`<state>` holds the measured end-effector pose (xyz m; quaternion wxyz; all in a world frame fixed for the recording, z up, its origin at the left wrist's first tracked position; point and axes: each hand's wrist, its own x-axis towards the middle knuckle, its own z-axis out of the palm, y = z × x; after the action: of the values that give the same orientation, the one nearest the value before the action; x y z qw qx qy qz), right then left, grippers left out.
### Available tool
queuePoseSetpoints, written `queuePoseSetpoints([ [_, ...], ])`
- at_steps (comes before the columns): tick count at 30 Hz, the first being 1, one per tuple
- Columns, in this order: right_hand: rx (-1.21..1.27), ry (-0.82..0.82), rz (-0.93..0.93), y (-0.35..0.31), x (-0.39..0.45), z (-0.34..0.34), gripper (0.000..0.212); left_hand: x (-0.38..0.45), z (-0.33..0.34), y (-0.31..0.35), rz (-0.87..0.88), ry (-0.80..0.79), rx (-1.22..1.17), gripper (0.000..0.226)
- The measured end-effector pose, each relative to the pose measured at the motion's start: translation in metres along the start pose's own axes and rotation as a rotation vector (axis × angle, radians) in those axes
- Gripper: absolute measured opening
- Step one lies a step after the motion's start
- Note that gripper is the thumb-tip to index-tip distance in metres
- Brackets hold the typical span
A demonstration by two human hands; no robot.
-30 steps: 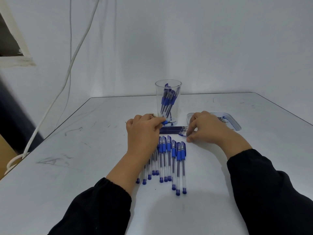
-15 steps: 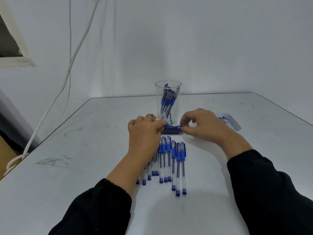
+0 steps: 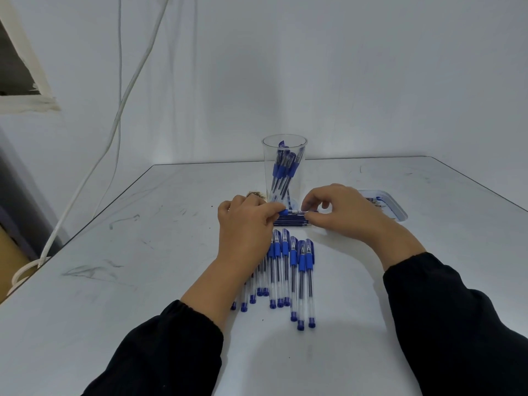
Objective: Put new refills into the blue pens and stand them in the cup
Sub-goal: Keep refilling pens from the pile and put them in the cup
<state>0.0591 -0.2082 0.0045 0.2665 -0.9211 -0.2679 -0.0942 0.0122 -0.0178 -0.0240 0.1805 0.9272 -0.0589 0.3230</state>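
Pen held level between both hands, just in front of the base of the cup and above the table. Left hand grips the blue end of this pen, fingers curled round it; most of the barrel is hidden inside the fist. Right hand pinches the other, thin end between thumb and forefinger, remaining fingers loosely arched; whether that end is the refill or the barrel tip cannot be told.

Cup is clear, upright, and holds several blue pens leaning inside it. Loose refills lie in a flat bundle on the table directly in front of the cup, beneath the held pen and partly covered by both hands. Row of blue pens lies nearer the person than the refills, side by side, blue caps toward the cup; the left forearm covers the left part of the row.

Shallow tray sits to the right of the cup, behind the right hand, with small dark items in it too blurred to identify. White cable hangs down the wall well left of the cup. Both forearms wear black sleeves
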Motion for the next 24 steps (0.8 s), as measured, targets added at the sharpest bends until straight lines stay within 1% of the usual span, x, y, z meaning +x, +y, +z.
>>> queuePoseSetpoints([
  [6,0.242,-0.038,0.073,-0.0024,-0.0031,-0.0026,0.005,0.0008,-0.0006,-0.0009,0.014,-0.013,-0.006,0.026],
  [9,0.28,-0.03,0.096,-0.0023,-0.0015,-0.0035,0.007,0.0003,0.0,-0.0004,0.029,-0.002,-0.029,0.026],
  [14,0.358,-0.031,0.121,-0.0061,-0.0003,-0.0049,0.017,-0.0008,0.0017,0.0004,0.068,-0.034,-0.039,0.027],
  [20,0.416,-0.046,0.166,-0.01,-0.0017,-0.0055,0.009,-0.0004,-0.0023,-0.0005,0.143,-0.104,-0.086,0.029],
  [24,0.465,-0.057,0.186,-0.0085,-0.0017,-0.0056,0.007,-0.0011,-0.0046,-0.0012,0.15,-0.108,-0.089,0.028],
])
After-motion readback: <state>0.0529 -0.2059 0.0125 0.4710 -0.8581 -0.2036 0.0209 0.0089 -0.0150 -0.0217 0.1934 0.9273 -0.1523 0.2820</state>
